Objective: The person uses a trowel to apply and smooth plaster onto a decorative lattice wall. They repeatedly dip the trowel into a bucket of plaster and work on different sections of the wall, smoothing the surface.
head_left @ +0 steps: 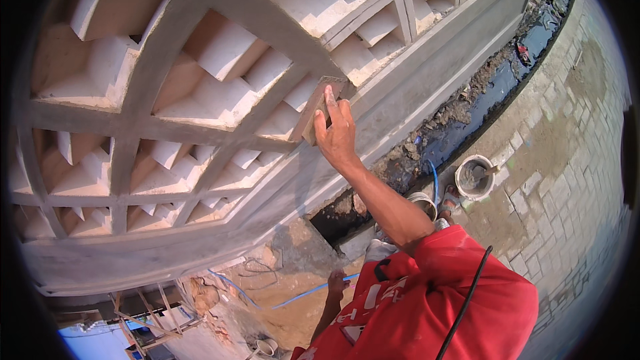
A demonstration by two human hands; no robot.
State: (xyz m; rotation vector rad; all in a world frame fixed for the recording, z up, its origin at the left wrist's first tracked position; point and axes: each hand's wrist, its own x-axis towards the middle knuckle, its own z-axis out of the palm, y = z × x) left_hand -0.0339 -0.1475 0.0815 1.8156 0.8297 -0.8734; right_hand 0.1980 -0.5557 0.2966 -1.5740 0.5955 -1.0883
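Lattice wall: Grey ribs frame deep, pale recesses across the lattice wall, sunlight catching the inner faces.
Board: A small flat board lies against the lattice wall's face, at a rib crossing near its lower ledge; whether it touches along its full length cannot be told.
Right hand: The bare right hand grips the board, fingers closed around it and one stretched along its back.
Left hand: Lower down and away from the lattice wall, the left hand hangs near a blue hose; its fingers look curled, but whether they hold anything cannot be told.
Edge risk: A tilt of the wrist could dig the board's corner into the rib or chip a recess edge of the lattice wall.
Footing risk: A dark ditch runs along the foot of the lattice wall, with an open pit close by; a long reach or careless step could cost the worker balance.
Bucket risk: Out from the lattice wall, past the ditch, a bucket of grey mix stands beside a sandalled foot; a backward step could tip it.
Cable risk: A black cable trails over the red shirt, farther from the lattice wall than the reaching arm, and could snag during a turn.
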